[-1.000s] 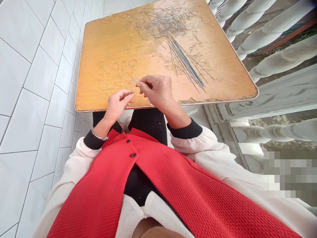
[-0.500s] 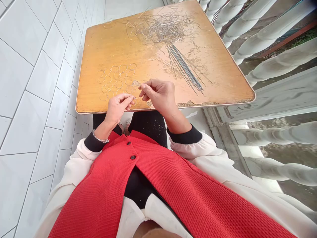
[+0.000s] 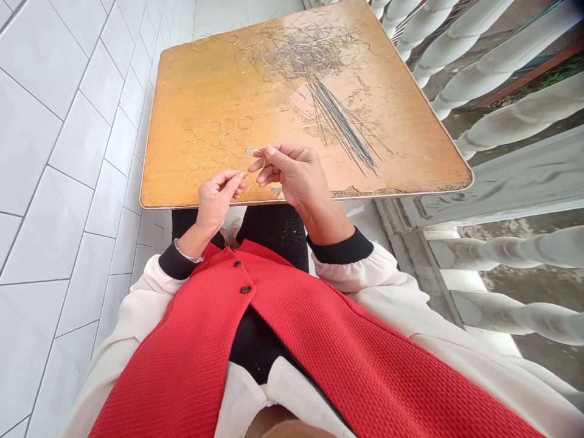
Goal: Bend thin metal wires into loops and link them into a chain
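My left hand is closed in a pinch over the near edge of the table, thumb against forefinger on a thin wire. Just right of it, my right hand has its thumb and forefinger on the same fine wire, which bends in a curve between the two hands. The other right fingers are loosely curled. Beyond my left hand, several thin wire rings lie in rough rows on the table. How the wire ends sit inside the fingertips is too small to see.
A bundle of straight grey wires lies right of my hands. Behind it is a tangled heap of wire. A white tiled wall runs along the left, and a white balustrade along the right. The table's front edge is chipped.
My right hand has turned slightly and its fingers have spread a little, with the wire now showing as a curve at its fingertips. My left hand has barely moved.
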Demonstrator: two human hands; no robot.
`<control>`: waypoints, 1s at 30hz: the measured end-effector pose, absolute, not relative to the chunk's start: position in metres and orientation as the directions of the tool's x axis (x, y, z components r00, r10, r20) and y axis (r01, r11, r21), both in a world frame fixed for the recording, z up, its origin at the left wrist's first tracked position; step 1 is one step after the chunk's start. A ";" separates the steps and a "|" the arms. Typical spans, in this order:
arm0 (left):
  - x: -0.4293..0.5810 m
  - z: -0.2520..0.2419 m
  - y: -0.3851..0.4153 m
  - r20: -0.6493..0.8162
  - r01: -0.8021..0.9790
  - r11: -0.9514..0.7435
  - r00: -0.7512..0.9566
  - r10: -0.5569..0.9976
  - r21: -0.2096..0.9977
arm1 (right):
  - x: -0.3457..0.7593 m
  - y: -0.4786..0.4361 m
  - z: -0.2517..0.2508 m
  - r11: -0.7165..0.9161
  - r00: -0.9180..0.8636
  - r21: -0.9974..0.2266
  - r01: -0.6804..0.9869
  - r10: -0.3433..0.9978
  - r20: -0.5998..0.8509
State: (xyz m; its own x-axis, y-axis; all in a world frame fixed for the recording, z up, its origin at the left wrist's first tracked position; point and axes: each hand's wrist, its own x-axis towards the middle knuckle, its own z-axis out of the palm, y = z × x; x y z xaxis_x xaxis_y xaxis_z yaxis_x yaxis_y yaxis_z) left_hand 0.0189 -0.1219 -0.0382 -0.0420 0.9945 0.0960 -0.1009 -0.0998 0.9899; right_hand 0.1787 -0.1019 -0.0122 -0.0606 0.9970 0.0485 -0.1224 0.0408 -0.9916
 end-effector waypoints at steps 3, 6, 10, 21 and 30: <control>0.021 -0.041 -0.121 0.100 -0.087 -0.112 -0.130 0.986 0.990 | 0.173 -0.110 -0.019 0.076 -0.019 -0.993 -0.089 0.997 0.077; 0.024 -0.046 -0.121 0.128 -0.116 -0.149 -0.173 0.977 0.982 | 0.164 -0.119 -0.032 0.094 -0.038 -0.990 -0.107 0.994 0.098; 0.028 -0.053 -0.122 0.168 -0.151 -0.193 -0.161 0.972 0.969 | 0.152 -0.121 -0.046 0.131 0.013 -0.977 -0.166 0.991 0.130; 0.016 -0.047 -0.125 0.252 0.018 -0.252 -0.078 0.965 0.968 | 0.151 -0.115 -0.049 0.124 0.081 -0.981 -0.149 0.990 0.113; 0.006 -0.041 -0.116 0.346 0.203 -0.327 -0.063 0.936 0.923 | 0.150 -0.114 -0.050 0.159 0.128 -0.981 -0.114 0.981 0.144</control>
State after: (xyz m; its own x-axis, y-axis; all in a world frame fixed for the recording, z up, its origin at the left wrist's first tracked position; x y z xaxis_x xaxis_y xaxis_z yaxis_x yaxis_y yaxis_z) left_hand 0.0056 -0.1158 -0.0406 -0.0630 0.9363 0.3456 0.2034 -0.3269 0.9229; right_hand 0.1497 -0.1137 -0.0503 0.1278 0.9813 0.1437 -0.1141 0.1585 -0.9807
